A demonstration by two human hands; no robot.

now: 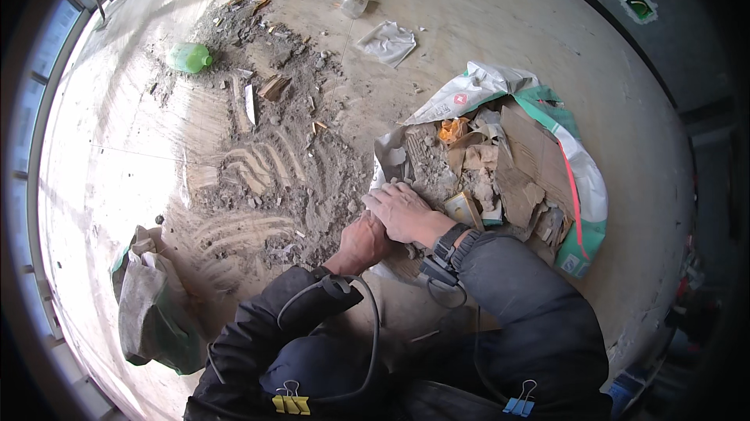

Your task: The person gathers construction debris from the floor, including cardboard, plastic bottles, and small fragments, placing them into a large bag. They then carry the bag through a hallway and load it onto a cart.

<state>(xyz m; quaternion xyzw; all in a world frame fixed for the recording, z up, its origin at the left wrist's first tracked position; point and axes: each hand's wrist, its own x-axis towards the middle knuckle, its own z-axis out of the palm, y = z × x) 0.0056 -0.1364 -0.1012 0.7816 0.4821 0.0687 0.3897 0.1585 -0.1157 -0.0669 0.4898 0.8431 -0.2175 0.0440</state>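
An open woven plastic sack (588, 195), white and green, lies on the floor at the right, filled with torn cardboard (536, 143), an orange wrapper (453, 130), a small box (464, 210) and rubble. Both my hands meet at its near left edge. My right hand (404, 210) reaches over that edge, its fingers bent, close above my left hand (364, 240), which is curled at the sack's rim. Whether either one grips the rim is hidden. Left of my hands spreads a heap of grey dust and debris (328, 186) with finger-like streaks through it.
A green plastic bottle (190, 58) lies by the debris at the upper left. Farther off are a clear plastic container (355, 3) and a crumpled white sheet (389, 43). A dusty folded sack (153, 304) stands at the lower left. A wall (674, 40) runs along the right.
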